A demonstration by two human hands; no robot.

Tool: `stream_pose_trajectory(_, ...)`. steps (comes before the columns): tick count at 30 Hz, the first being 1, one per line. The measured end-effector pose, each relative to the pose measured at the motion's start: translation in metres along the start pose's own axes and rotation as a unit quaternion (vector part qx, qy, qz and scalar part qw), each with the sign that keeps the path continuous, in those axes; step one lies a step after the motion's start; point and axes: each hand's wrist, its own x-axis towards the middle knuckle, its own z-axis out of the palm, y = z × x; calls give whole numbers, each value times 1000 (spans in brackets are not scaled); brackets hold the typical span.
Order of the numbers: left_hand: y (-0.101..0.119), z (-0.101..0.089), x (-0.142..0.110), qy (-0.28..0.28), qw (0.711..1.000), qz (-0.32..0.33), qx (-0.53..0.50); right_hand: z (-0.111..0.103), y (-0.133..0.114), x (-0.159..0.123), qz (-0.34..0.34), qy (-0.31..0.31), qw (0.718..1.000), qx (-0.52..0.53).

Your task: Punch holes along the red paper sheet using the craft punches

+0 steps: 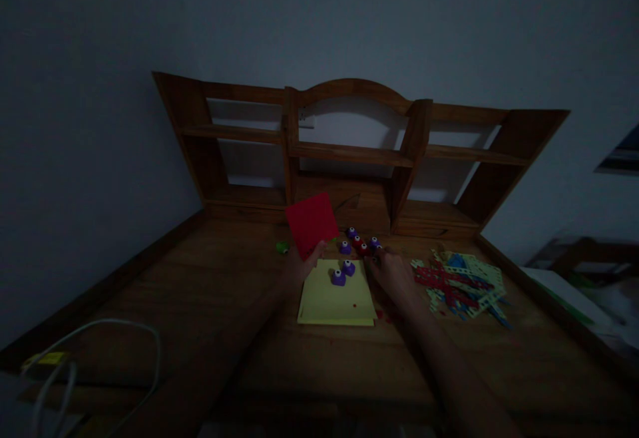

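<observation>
Worktop [224, 265], wooden, dimly lit; shelf unit [349, 154] along its back edge. Contents, left to right:

White cable [158, 345], one, looped at the near left corner, beside a yellow item [47, 359] too dark to identify.

Green block [281, 247], one, small, likely a craft punch, lying just left of the red paper.

Left hand [300, 266], closed in a pinch on the red paper [312, 221], a square sheet held raised and tilted by its lower edge.

Yellow paper stack [335, 308], centre, bearing two purple blocks [339, 279] with white round tops, likely punches too, and one red speck.

Punch cluster [363, 249], purple and red, just beyond the stack, partly overlapped by the right hand.

Right hand [393, 273], fingers bent, tips at the cluster's right end; whether they grip a piece cannot be told.

Red scraps [379, 315], by the stack's near right corner.

Perforated strips [452, 285], red, blue and pale green, in a loose tangle.

Risks, as judged: the single-edge pinch could let the red paper bend or slip; crowded pieces could be knocked over by the right fingertips; poor light could cause a misplaced grasp.

Pose: left forearm angles in from lower left, thumb toward the paper's lower corner; right forearm slants in from lower right, back of the hand uppermost.
</observation>
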Motion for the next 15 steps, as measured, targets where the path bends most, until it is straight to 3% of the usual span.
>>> stream_pose_trajectory(8, -2, -1, 1, -14, 1000, 7, 5, 1, 1, 1, -9, 10, 1000, -1)
stream_pose_trajectory(15, -8, -1, 4, -63, 996, 11, 56, 4, 3, 2, -11, 26, 1000, 4)
